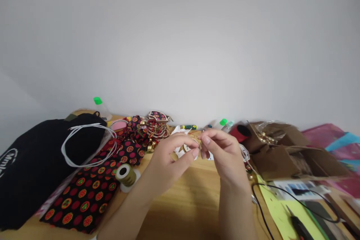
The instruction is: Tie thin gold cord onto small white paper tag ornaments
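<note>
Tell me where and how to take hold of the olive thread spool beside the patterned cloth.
Probably best from above, fingers around the upper wound part of the spool: its top faces up, the wide white base flares out below, and cloth and left forearm flank it.

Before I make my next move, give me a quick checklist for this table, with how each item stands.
1. Both hands in view: ok. The left hand and right hand meet fingertip to fingertip.
2. Small piece well gripped: cannot tell. The fingers hide whatever is between them.
3. Thread spool in sight: ok. The spool is beside the patterned cloth.
4. White cord off the cloth: not ok. The coiled cord lies across the black bag and cloth.
5. Black cable off the yellow sheet: not ok. The cable crosses the sheet.
</note>
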A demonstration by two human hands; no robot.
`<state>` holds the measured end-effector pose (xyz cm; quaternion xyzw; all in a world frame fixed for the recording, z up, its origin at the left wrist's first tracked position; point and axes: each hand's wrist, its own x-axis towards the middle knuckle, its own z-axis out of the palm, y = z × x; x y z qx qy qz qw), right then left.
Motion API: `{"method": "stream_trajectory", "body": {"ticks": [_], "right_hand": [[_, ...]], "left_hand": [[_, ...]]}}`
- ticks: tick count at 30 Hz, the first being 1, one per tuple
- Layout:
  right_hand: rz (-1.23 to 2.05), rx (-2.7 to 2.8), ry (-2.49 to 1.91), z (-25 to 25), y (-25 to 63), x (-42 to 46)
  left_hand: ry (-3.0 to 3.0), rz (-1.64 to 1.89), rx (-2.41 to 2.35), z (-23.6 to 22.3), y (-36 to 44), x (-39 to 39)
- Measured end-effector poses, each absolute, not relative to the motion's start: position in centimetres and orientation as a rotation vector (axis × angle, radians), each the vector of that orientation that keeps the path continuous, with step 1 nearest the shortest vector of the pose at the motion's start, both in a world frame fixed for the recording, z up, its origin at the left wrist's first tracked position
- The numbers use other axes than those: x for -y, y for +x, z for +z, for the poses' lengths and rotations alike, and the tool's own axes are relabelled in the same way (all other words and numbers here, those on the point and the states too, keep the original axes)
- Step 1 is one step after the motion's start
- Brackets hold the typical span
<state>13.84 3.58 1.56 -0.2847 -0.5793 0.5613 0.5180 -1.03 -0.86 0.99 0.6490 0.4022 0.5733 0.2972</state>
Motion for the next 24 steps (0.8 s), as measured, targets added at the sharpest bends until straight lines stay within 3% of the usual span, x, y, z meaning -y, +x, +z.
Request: {"method": "stream_trajectory", "body": {"ticks": [24], "right_hand": [[1.371,1.339,-0.586,0.5,14.8,-2.7]], "left_hand": [[1.565,1.317,-0.946,1.1,0.0,0.9]]}}
